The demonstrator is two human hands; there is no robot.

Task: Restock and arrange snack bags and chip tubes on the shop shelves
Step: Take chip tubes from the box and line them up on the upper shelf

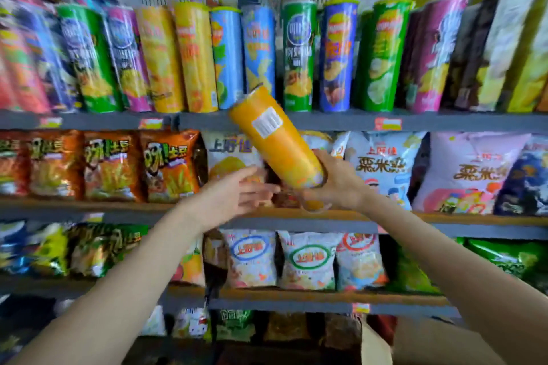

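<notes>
Nearest the camera, two bare forearms reach up and forward toward the shop shelves, with open air between them and the shelf fronts. Between the arms, at the bottom shelf (326, 308), a dark gap runs down past a hanging strap, and blurred packets sit behind its front edge.

Out at arm's length the right hand (338, 184) grips the lower end of an orange chip tube (277, 139), its fingers and thumb curled round the base. This tube tilts, its upper end leaning up and left so that it crosses the front edge of the top shelf (444, 121). A white barcode label shows on its upper side. To its left the left hand (234, 197) has fingers straight and spread, holding nothing; the fingertips lie just beside the tube's lower part, and whether they touch it cannot be told through the blur.

Behind the hands, the middle shelf (459, 221) carries orange snack bags (166, 166) toward its left end and pale puffed bags (385, 166) toward its right, packed close along the front edge.

Farther up, upright chip tubes (296, 53) stand in a tight row on the top shelf, from end to end. One narrow dark gap opens between a blue tube (258, 50) and a green tube, directly above the tilted tube's upper end.
</notes>
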